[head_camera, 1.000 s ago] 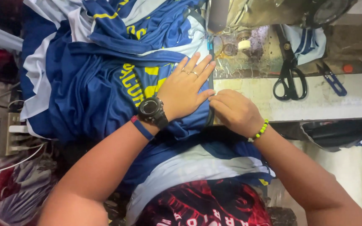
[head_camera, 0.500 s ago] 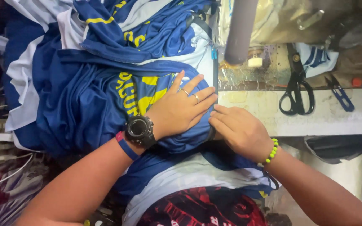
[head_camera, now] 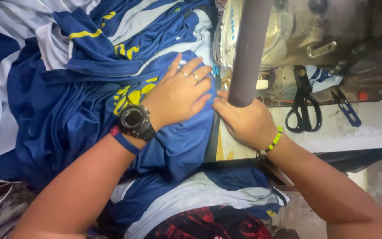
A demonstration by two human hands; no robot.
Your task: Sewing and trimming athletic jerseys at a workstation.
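The left hand (head_camera: pixel 180 95) lies flat and released on the blue shiny jersey fabric with yellow print (head_camera: pixel 173 146), beside it the right hand (head_camera: pixel 244 121) presses the edge, seam seemingly unfinished.

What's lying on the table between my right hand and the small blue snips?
In the head view, black-handled scissors lie on the pale table between the right hand and the blue snips.
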